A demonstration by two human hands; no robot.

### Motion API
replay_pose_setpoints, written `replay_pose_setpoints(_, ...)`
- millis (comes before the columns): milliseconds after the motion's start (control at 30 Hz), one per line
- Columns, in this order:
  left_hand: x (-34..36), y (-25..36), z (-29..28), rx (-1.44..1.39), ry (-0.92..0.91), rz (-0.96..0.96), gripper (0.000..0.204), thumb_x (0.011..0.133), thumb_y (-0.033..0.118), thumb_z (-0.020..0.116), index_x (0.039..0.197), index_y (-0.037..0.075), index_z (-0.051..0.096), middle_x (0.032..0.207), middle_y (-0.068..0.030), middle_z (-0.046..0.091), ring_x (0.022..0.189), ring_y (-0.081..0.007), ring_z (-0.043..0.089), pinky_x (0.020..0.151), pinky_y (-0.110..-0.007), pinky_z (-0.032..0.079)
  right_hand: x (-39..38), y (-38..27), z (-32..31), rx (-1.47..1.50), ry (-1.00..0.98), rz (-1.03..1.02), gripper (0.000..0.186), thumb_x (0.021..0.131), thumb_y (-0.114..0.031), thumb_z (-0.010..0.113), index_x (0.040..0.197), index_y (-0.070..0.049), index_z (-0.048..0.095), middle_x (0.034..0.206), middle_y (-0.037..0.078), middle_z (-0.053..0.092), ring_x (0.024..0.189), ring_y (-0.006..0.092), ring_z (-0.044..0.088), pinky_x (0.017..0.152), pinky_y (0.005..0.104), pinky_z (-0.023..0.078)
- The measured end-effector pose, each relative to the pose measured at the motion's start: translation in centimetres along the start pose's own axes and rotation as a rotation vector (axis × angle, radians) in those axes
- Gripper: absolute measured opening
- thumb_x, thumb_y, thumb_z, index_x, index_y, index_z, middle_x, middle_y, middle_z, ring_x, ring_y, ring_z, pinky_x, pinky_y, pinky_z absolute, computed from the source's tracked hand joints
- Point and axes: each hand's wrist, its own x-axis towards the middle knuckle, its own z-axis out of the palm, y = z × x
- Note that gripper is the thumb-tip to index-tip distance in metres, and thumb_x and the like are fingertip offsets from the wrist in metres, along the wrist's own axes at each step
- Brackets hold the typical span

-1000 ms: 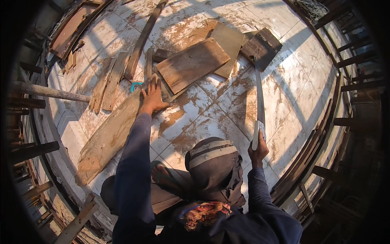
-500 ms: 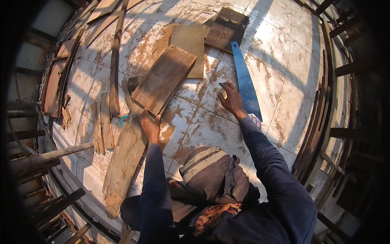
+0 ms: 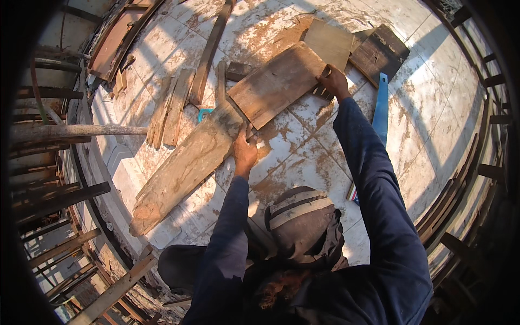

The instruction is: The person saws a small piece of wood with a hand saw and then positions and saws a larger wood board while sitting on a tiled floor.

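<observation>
A wide brown board [image 3: 281, 84] lies at a slant in front of me, its near left end over the top of a long weathered plank [image 3: 184, 173]. My left hand [image 3: 245, 150] is closed at the board's near left corner, fingers pressed to its edge. At the far right end, my right hand [image 3: 334, 83] grips the same board, thumb and fingers bent round the edge. A blue handsaw blade [image 3: 381, 111] lies to the right of my right forearm, which partly hides the saw.
A square greyish board [image 3: 329, 43] and a dark board [image 3: 380, 53] lie beyond. Narrow wood strips [image 3: 179, 105], a teal object [image 3: 205, 115] and a long dark batten [image 3: 211, 51] are on the left. A pole [image 3: 81, 131] juts in from the left over dusty tiles.
My right hand has moved from the air beside the saw to the board's right end and taken hold. The board has turned flatter across the view, which has itself shifted.
</observation>
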Motion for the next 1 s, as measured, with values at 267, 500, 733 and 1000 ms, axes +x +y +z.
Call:
replay_pose_setpoints(267,0.0,1.0,0.5,-0.081,-0.012,-0.065,0.046,0.087,0.007,0.064,0.132,-0.001,0.054,0.126,-0.0181,0.063,0.119,-0.0302,0.060,0.099,-0.037,0.045,-0.2,2.4,-0.5,0.080,0.022,-0.018,0.069,0.075,-0.041,0.078,0.130,-0.006,0.056,0.113,0.021,0.065,0.105,0.0349,0.064,0.090,0.0434,0.050)
replay_pose_setpoints(500,-0.5,1.4,0.2,-0.092,-0.032,-0.078,0.048,0.087,0.012,0.064,0.131,-0.002,0.054,0.118,-0.0218,0.066,0.113,-0.0323,0.063,0.097,-0.038,0.046,-1.0,1.8,0.2,0.064,0.070,0.003,0.069,0.074,-0.038,0.079,0.129,-0.004,0.056,0.113,0.021,0.066,0.103,0.0345,0.065,0.089,0.0410,0.051)
replay_pose_setpoints(733,-0.2,4.2,-0.6,0.119,0.244,-0.120,0.042,0.089,0.035,0.062,0.116,0.003,0.062,0.104,-0.0176,0.071,0.101,-0.0353,0.065,0.089,-0.043,0.048,-6.3,0.8,-1.3,1.132,0.129,0.419,0.038,0.081,-0.013,0.074,0.111,0.006,0.060,0.098,0.011,0.066,0.083,0.0212,0.067,0.068,0.0307,0.057)
replay_pose_setpoints(1000,-0.5,2.6,-2.6,-0.062,0.161,-0.194,0.041,0.089,0.038,0.064,0.111,0.004,0.065,0.098,-0.0163,0.072,0.096,-0.0325,0.067,0.086,-0.042,0.049,-14.9,4.3,-2.1,1.355,-0.092,0.578,0.045,0.097,-0.031,0.058,0.127,0.002,0.051,0.110,0.014,0.063,0.090,0.0338,0.067,0.075,0.0463,0.055)
